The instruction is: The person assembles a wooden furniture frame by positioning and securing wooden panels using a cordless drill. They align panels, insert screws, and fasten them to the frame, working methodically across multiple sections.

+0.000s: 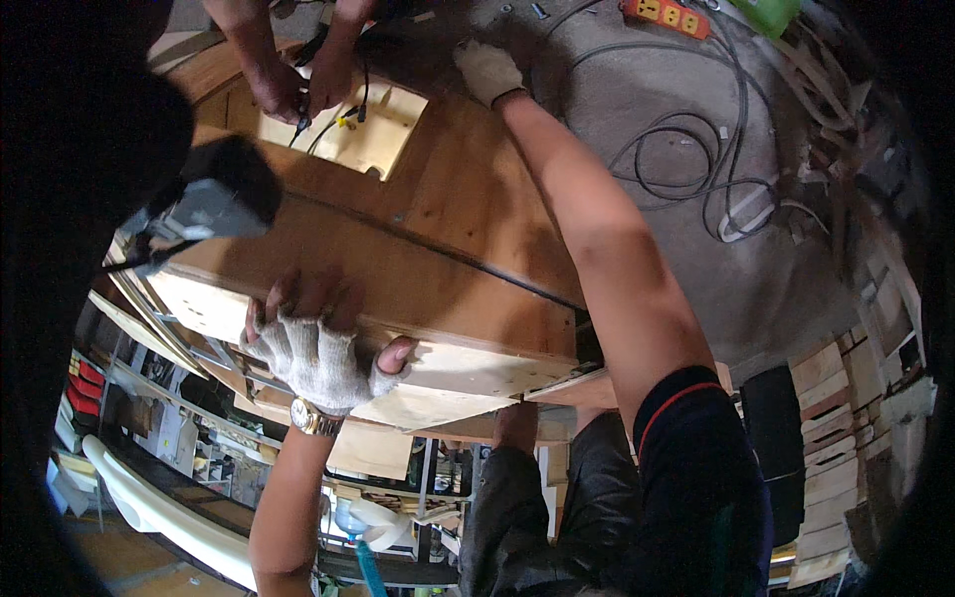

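A large brown wooden cabinet lies before me, with a rectangular cut-out of pale wood in its far part. My left hand, in a grey-white glove with bare fingertips, rests on its near edge. The fingers are spread over the top face, and the thumb lies along the pale front edge. My right arm reaches forward along the cabinet's right side. At its far right corner is my right hand, in a pale glove; how its fingers are bent is unclear. Another person's hands hold a thin black cable over the cut-out.
Several dark cables lie coiled on the grey floor at right, near an orange power strip. Wooden slats are stacked at lower right. A dark, blurred object overhangs the cabinet's left. Cluttered shelves stand below left.
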Action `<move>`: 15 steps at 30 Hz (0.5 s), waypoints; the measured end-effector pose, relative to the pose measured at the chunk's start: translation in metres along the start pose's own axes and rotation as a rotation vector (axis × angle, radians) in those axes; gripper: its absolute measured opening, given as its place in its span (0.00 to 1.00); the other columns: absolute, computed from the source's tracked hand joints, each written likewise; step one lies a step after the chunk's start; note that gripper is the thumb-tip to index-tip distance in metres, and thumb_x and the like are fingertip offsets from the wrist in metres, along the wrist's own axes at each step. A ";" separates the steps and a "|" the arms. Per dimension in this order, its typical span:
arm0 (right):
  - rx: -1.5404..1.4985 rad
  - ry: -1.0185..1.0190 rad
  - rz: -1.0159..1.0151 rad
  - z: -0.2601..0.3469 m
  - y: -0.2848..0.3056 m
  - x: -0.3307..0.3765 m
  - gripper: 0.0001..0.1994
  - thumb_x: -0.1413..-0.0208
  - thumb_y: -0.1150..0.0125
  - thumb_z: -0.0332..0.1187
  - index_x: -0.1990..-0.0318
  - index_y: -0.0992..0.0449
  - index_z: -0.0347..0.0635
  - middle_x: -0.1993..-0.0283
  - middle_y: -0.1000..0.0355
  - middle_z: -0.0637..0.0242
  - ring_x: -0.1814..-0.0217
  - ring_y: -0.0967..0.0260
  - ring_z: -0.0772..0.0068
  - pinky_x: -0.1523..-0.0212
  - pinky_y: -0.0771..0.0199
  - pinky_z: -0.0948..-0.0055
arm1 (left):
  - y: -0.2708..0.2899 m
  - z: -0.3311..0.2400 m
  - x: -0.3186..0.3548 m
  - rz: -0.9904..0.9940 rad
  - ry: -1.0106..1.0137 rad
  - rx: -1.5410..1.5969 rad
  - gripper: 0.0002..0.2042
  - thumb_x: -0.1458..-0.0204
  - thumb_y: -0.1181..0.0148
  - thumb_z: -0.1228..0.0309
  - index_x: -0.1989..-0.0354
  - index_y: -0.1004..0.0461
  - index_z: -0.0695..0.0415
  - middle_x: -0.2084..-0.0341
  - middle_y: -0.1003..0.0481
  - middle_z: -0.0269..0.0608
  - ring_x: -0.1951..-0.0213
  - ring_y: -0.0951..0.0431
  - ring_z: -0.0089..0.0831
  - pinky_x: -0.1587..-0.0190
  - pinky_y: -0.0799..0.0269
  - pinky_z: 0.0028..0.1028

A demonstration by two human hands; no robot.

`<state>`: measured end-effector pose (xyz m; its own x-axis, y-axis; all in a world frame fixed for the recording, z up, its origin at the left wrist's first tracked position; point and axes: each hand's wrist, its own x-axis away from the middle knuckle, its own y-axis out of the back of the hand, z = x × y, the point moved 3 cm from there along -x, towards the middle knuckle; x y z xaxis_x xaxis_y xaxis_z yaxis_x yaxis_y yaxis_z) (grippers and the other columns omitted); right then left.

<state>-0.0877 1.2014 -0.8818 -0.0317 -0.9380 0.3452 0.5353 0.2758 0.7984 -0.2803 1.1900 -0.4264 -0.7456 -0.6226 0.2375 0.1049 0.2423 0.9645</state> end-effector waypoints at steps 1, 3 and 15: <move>0.000 -0.017 -0.011 0.000 0.002 0.003 0.13 0.38 0.49 0.31 0.52 0.18 0.44 0.49 0.22 0.51 0.46 0.22 0.47 0.51 0.19 0.50 | 0.001 0.000 0.001 0.008 0.004 -0.007 0.31 0.45 0.44 0.32 0.51 0.19 0.47 0.46 0.22 0.40 0.38 0.29 0.51 0.34 0.50 0.59; -0.030 -0.034 0.031 -0.002 0.007 0.009 0.13 0.39 0.47 0.31 0.52 0.17 0.44 0.49 0.22 0.50 0.45 0.22 0.48 0.50 0.19 0.50 | 0.002 0.000 0.004 0.015 -0.002 -0.016 0.31 0.43 0.46 0.34 0.48 0.20 0.48 0.43 0.23 0.41 0.38 0.29 0.52 0.35 0.49 0.59; -0.221 -0.039 0.092 -0.024 0.028 0.043 0.20 0.41 0.39 0.37 0.43 0.24 0.41 0.46 0.25 0.46 0.42 0.26 0.42 0.43 0.25 0.50 | 0.003 -0.001 0.002 0.052 -0.032 -0.039 0.29 0.39 0.52 0.37 0.48 0.22 0.49 0.46 0.23 0.44 0.39 0.28 0.54 0.35 0.46 0.60</move>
<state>-0.0545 1.1640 -0.8566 -0.0044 -0.9010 0.4338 0.7092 0.3030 0.6365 -0.2809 1.1893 -0.4228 -0.7589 -0.5860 0.2840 0.1690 0.2439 0.9550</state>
